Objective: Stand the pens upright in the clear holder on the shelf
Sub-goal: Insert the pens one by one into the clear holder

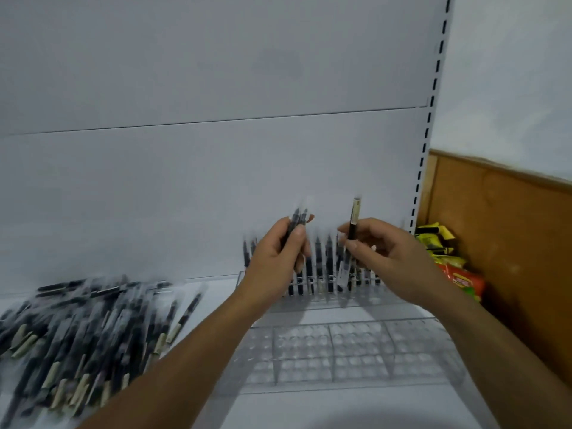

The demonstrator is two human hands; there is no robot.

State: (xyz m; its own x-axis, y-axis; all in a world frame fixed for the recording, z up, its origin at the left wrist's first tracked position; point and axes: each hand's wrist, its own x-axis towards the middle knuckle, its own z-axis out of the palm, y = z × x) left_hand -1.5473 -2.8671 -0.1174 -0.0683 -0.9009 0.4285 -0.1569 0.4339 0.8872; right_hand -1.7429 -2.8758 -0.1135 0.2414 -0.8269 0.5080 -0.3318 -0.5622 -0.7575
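My left hand [277, 258] grips a small bunch of black pens [297, 218], their ends sticking up above my fingers. My right hand [382, 253] pinches a single black pen [353, 216] upright between thumb and fingers. Both hands hover over the back rows of the clear holder [340, 351], a stepped acrylic rack with many round sockets on the white shelf. Several black pens [322, 261] stand upright in its rear row, partly hidden by my hands. The front rows show bare sockets. The picture is blurred.
A large heap of loose wrapped black pens [89, 323] lies on the shelf at the left. Yellow and red snack packets [445, 255] sit to the right beside a brown wooden panel [507, 243]. The white back panel rises behind the holder.
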